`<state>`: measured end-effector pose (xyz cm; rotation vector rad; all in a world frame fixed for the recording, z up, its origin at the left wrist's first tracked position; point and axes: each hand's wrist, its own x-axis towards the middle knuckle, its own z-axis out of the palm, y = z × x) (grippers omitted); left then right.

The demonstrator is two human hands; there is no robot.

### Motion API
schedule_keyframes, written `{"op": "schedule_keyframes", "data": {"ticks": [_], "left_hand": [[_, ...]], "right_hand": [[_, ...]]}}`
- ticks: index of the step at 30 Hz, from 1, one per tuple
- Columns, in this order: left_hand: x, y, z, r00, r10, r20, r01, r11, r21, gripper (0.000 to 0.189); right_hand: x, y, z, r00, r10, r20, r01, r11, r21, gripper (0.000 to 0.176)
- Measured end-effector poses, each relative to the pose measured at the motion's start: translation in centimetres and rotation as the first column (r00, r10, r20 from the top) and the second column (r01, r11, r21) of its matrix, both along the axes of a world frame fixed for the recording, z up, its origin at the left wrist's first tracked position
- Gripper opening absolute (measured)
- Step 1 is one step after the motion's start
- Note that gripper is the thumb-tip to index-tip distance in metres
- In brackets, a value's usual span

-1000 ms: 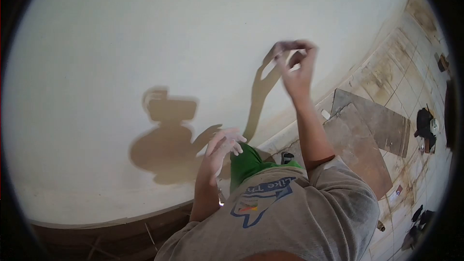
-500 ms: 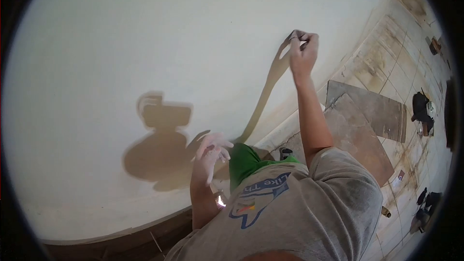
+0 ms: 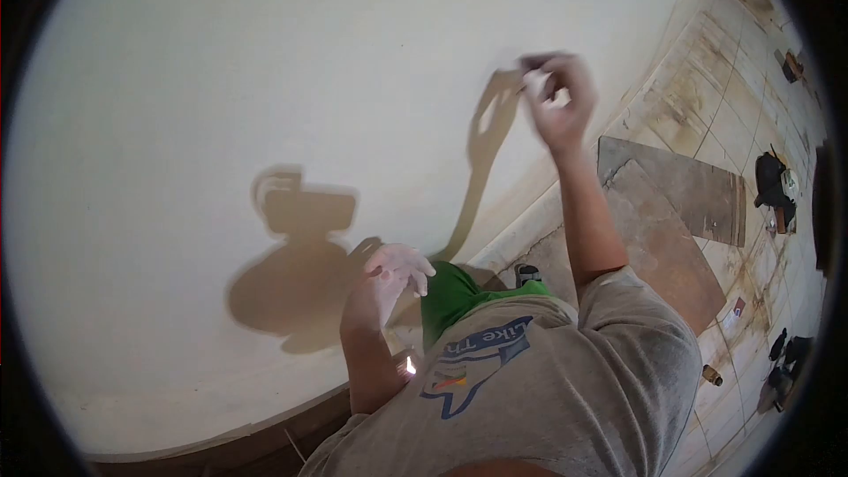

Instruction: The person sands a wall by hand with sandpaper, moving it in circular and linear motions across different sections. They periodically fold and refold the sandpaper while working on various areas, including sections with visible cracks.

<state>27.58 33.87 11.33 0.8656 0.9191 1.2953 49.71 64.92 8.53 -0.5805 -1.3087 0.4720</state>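
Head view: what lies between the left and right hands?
Only pale wall, crossed by an arm's shadow, shows between left hand and right hand in the head view.

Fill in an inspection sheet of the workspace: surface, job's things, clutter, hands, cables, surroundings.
Surface: wall pale, with shadows across it and a small dark speck.
Job's things: the wall; no tool can be made out.
Clutter: grey board and brown board overlapping on the floor; dark items beyond them.
Hands: left hand open, whitish, fingers loosely bent; right hand blurred, fingers curled; whether it holds anything or touches the wall, cannot tell.
Cables: nothing seen.
Surroundings: tiled floor with brown stains; bright spot beside the shirt.
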Motion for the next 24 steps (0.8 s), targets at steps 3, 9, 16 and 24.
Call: {"op": "schedule_keyframes", "data": {"ticks": [3,9,16,24], "left_hand": [[0.0,0.7,0.0,0.999,0.052,-0.017,-0.053,0.998,-0.04,0.051],[1.1,2.6,-0.5,0.999,-0.03,0.02,0.032,0.994,-0.108,0.049],[1.9,2.5,1.0,0.93,0.346,-0.122,-0.35,0.937,-0.012,0.035],[2.2,2.7,1.6,0.892,0.427,-0.148,-0.428,0.903,0.025,0.026]], "right_hand": [[0.6,3.1,0.5,0.948,-0.098,-0.303,0.023,0.97,-0.241,0.013],[-6.7,-5.2,-1.0,0.983,0.127,0.137,-0.138,0.988,0.074,0.02],[-4.6,-3.6,-0.2,0.986,-0.04,0.164,0.031,0.998,0.062,0.021],[-0.6,3.5,0.0,0.951,-0.254,-0.176,0.229,0.962,-0.151,0.021]]}}
